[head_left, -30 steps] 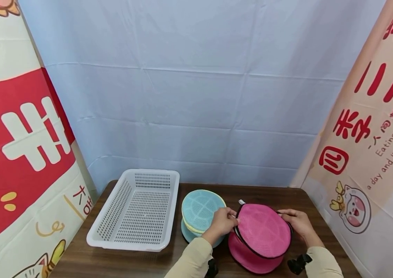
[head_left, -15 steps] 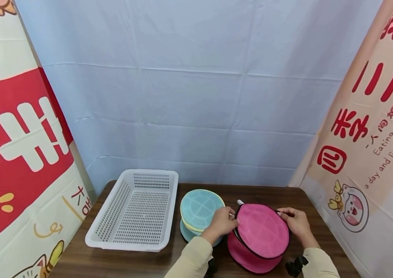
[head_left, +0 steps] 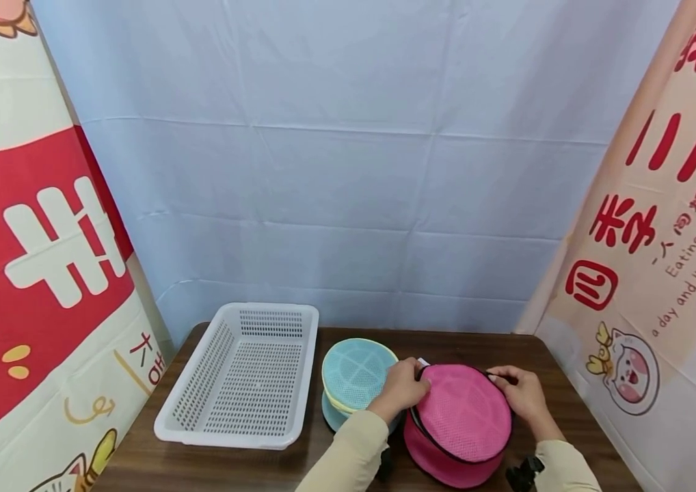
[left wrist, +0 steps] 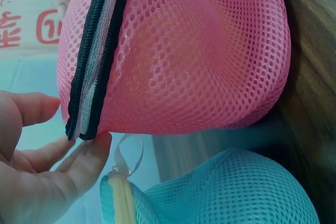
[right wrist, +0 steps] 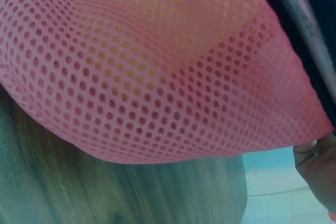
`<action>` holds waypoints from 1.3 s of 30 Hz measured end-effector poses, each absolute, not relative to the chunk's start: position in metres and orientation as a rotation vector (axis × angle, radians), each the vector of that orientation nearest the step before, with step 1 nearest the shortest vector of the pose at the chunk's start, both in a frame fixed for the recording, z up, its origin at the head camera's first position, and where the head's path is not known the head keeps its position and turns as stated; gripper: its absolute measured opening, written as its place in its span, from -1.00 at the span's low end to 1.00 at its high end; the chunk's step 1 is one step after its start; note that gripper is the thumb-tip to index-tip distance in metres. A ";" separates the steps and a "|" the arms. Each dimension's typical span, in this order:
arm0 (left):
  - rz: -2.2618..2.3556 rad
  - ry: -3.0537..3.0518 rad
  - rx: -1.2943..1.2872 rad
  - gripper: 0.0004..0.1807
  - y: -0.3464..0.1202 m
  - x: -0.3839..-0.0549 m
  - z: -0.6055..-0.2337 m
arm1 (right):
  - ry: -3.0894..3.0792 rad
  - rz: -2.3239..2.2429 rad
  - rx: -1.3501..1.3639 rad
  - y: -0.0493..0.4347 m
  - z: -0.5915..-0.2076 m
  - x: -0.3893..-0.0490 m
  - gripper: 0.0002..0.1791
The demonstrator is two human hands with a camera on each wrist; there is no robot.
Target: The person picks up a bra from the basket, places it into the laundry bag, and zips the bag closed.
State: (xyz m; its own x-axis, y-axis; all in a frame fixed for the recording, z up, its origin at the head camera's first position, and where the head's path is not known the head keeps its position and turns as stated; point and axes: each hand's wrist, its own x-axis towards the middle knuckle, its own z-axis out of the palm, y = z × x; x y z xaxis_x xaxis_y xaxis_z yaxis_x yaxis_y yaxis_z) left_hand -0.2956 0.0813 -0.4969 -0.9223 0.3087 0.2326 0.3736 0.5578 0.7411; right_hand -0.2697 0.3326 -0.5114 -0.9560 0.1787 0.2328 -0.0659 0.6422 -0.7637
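A pink mesh laundry bag (head_left: pixel 463 410) with a black-edged zip (left wrist: pixel 97 51) stands on the table, round and puffed out. My left hand (head_left: pixel 405 387) is at the upper left of its top, thumb and fingers either side of the zip edge. In the left wrist view the fingertips (left wrist: pixel 100 145) lie right at the zip's lower end. On the opposite side, my right hand (head_left: pixel 522 395) pinches the bag's black rim. A blue mesh laundry bag (head_left: pixel 357 369) with yellow trim stands close on the left, partly behind my left hand and forearm.
A white perforated plastic basket (head_left: pixel 166 424) stands on the left of the brown wooden table (head_left: pixel 249 471). A pale blue cloth (head_left: pixel 336 205) hangs behind the table, with printed cloths at both sides.
My left hand has slid a little up and right along the pink laundry bag's zip edge. The right hand stays at the rim, and the bags stand nearly where they were.
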 end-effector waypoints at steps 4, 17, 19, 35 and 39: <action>-1.329 -2.694 -0.542 -0.88 0.086 -0.299 -0.498 | -2.563 1.198 -0.075 0.330 -0.510 -0.271 -0.86; -1.489 -2.688 -0.379 -0.79 0.105 -0.298 -0.503 | -2.592 1.268 -0.099 0.329 -0.509 -0.272 -0.84; -1.503 -2.668 -0.343 -0.81 0.108 -0.297 -0.503 | -2.593 1.258 -0.103 0.328 -0.508 -0.273 -0.84; -1.605 -2.457 -0.204 -0.96 0.117 -0.296 -0.515 | -2.591 1.241 -0.120 0.322 -0.506 -0.272 -0.83; -1.703 -2.442 -0.159 -0.95 0.116 -0.294 -0.512 | -2.574 1.234 -0.106 0.323 -0.506 -0.269 -0.83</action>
